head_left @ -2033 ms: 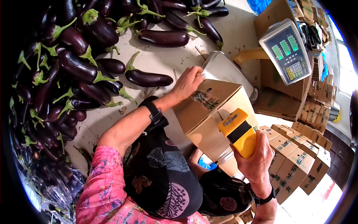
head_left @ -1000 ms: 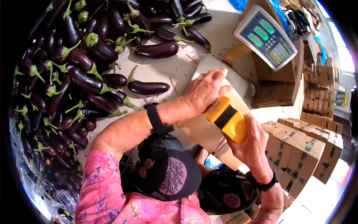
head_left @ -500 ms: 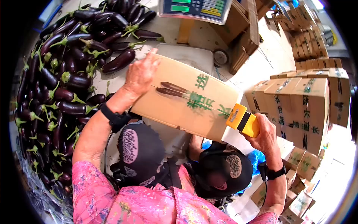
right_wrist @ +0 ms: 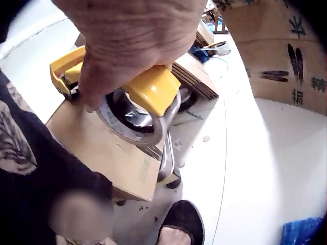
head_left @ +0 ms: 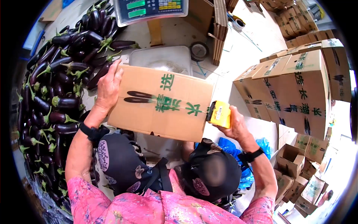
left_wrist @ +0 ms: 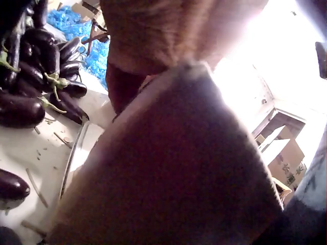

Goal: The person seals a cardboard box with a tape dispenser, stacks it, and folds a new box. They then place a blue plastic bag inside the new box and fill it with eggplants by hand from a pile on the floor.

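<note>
A closed cardboard box (head_left: 175, 123) with green print and a picture of two eggplants lies tilted across the head view's middle. At its left end, the left hand (head_left: 109, 87) grips the upper corner; in the left wrist view the hand (left_wrist: 173, 35) lies against the box's edge (left_wrist: 179, 148), its fingertips partly hidden. The right hand (head_left: 236, 125) holds a yellow tape dispenser (head_left: 220, 114) against the box's right end. From the right wrist, the hand (right_wrist: 133, 41) covers much of the dispenser (right_wrist: 156, 92), whose clear tape roll (right_wrist: 130, 120) shows beneath.
Eggplants (head_left: 65, 102) are heaped at the left. A scale display (head_left: 149, 9) stands beyond the box, above its platform (head_left: 164, 58). Stacked printed boxes (head_left: 291, 86) rise at the right, with small open cartons (head_left: 289, 160) and blue plastic (head_left: 246, 179) nearer.
The box has turned so its printed face shows and shifted left in the head view. The left hand has moved to its left end, and the dispenser has swung round to its right end.
</note>
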### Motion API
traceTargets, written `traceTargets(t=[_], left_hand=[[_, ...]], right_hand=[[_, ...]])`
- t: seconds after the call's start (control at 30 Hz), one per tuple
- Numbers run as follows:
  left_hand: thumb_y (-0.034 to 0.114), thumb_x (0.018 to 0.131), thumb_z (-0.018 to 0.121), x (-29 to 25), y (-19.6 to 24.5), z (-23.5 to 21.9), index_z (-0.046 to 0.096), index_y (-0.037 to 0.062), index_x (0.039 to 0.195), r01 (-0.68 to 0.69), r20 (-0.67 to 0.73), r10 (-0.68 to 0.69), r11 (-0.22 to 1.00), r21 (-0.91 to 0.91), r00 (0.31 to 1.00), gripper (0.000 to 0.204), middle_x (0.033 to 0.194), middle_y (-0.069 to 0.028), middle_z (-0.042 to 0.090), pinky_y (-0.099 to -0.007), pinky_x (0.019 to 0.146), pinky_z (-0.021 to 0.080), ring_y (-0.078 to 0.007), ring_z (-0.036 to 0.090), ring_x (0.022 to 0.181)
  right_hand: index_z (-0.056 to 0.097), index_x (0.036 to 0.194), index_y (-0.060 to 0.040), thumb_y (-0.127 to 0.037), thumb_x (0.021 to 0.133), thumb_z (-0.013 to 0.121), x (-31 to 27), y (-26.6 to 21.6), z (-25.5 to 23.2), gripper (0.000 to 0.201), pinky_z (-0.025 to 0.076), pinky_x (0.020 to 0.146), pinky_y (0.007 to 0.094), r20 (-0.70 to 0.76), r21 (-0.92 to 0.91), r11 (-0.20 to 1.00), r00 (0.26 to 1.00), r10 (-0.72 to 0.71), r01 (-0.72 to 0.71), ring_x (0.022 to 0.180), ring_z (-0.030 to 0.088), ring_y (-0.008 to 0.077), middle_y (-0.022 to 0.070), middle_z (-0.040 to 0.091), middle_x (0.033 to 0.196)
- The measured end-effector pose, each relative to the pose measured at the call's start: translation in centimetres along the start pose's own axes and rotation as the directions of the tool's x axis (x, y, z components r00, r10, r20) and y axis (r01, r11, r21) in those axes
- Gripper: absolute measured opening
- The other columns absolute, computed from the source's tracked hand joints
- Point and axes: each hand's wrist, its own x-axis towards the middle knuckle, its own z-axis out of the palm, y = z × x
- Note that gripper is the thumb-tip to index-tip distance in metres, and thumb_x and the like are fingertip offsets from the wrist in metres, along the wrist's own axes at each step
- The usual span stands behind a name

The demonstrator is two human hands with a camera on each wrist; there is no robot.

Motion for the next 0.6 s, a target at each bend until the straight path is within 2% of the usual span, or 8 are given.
traceTargets(t=[0.07,0.13,0.17,0.27,0.33,0.4,0.47,0.6], left_hand=[[0.03,0.103,0.051,-0.1,0.5,-0.4,0.054,0.0119,0.138,0.026,0.033,-0.025,0.999,-0.022,0.999,0.04,0.09,-0.0287,0.065,-0.0469,0.075,0.051,-0.0453,0.066,0.086],[0.03,0.103,0.051,0.0,0.8,-0.4,0.053,0.0118,0.139,0.021,0.035,-0.02,0.999,-0.031,0.999,0.04,0.093,-0.029,0.065,-0.0456,0.076,0.051,-0.0448,0.066,0.087],[0.027,0.102,0.051,0.0,0.9,-0.5,0.054,0.0099,0.138,0.079,0.041,-0.078,0.997,-0.009,0.996,0.04,0.096,-0.029,0.065,-0.0436,0.078,0.051,-0.0438,0.066,0.088],[0.024,0.102,0.05,0.1,0.8,-0.6,0.054,0.0066,0.138,0.113,0.084,-0.113,0.994,-0.004,0.99,0.04,0.098,-0.028,0.065,-0.042,0.078,0.051,-0.0426,0.066,0.088],[0.023,0.102,0.048,0.0,-0.5,-0.4,0.054,0.0044,0.137,0.054,0.088,-0.053,0.998,-0.012,0.995,0.04,0.1,-0.027,0.066,-0.041,0.08,0.051,-0.0394,0.068,0.09],[0.024,0.103,0.046,0.1,-0.3,-0.1,0.054,0.0039,0.137,0.073,0.078,-0.068,0.996,-0.057,0.995,0.041,0.104,-0.0262,0.067,-0.0405,0.083,0.051,-0.0363,0.069,0.094],[0.025,0.103,0.046,0.2,0.7,-0.4,0.054,0.004,0.137,0.053,0.082,-0.049,0.997,-0.051,0.995,0.041,0.108,-0.026,0.067,-0.0402,0.087,0.051,-0.0352,0.069,0.098],[0.027,0.104,0.042,0.0,0.0,-0.4,0.053,0.006,0.138,0.067,0.093,-0.065,0.998,-0.016,0.994,0.041,0.113,-0.0264,0.067,-0.0418,0.091,0.05,-0.0392,0.067,0.104]], right_hand=[[0.048,0.118,-0.0004,-0.029,0.073,0.09,0.1,1.2,1.6,0.068,0.056,0.073,0.0399,-0.02,-0.002,1.0,0.999,-0.027,0.027,0.087,0.07,0.0346,0.0185,0.067,0.098],[0.049,0.117,-0.0008,-0.026,0.073,0.089,0.5,3.2,3.1,0.065,0.056,0.072,0.0405,-0.033,0.033,0.999,0.999,-0.04,0.041,0.084,0.069,0.0355,0.018,0.066,0.096],[0.049,0.116,-0.001,-0.025,0.073,0.089,0.4,4.1,3.6,0.063,0.055,0.071,0.0409,-0.043,0.045,0.998,0.998,-0.046,0.048,0.083,0.068,0.0359,0.0177,0.065,0.095],[0.049,0.108,-0.0023,-0.022,0.072,0.086,-0.1,5.5,4.3,0.056,0.053,0.07,0.0458,-0.048,0.053,0.995,0.996,-0.079,0.081,0.082,0.062,0.0433,0.0203,0.058,0.089],[0.051,0.11,-0.002,-0.021,0.074,0.083,-2.0,7.7,4.6,0.053,0.052,0.077,0.0464,-0.031,-0.078,0.994,0.996,-0.084,0.081,0.088,0.06,0.0442,0.0217,0.057,0.095],[0.051,0.111,-0.002,-0.023,0.075,0.082,-4.6,10.1,5.0,0.051,0.051,0.08,0.0469,0.013,-0.168,0.984,0.998,0.054,-0.051,0.091,0.059,0.0445,0.0226,0.056,0.098],[0.051,0.112,-0.0016,-0.025,0.076,0.081,-6.1,12.4,4.0,0.052,0.051,0.08,0.0473,-0.007,-0.231,0.972,1.0,0.03,-0.031,0.091,0.059,0.0444,0.0229,0.057,0.099],[0.049,0.104,-0.0024,-0.025,0.08,0.077,-7.9,11.8,3.3,0.044,0.051,0.077,0.0483,-0.003,-0.266,0.962,0.998,0.062,-0.061,0.087,0.059,0.0438,0.022,0.056,0.094]])
